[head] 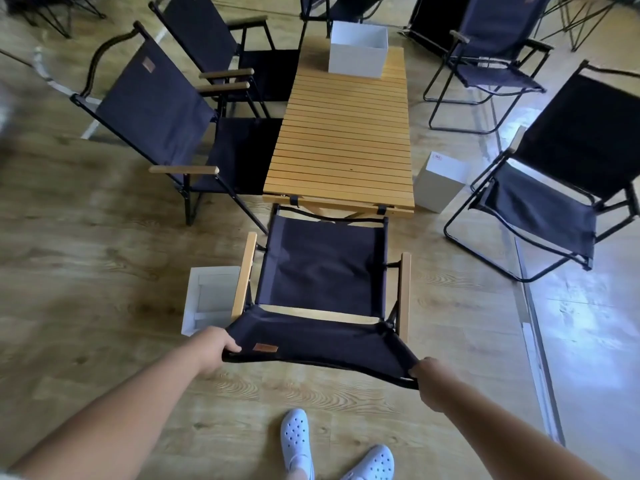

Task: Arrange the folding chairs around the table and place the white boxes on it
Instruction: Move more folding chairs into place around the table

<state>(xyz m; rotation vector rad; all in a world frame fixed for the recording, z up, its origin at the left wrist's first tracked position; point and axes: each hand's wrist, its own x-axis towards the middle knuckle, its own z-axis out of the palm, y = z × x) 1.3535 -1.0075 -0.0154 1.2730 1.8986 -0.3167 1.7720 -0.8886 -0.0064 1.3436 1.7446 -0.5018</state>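
Now | left grip (216,348) and right grip (427,379) clamped on canvas chair (322,278) back edge | slatted wooden table (341,133) | white box (358,50) atop

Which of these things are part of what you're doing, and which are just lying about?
Job: table; held chair, gripped by left hand and right hand; near left chair; far left chair; near right chair; far right chair; box on table; floor box right of table; open floor box.
Lying about: wire frame far left; wire frame far right.
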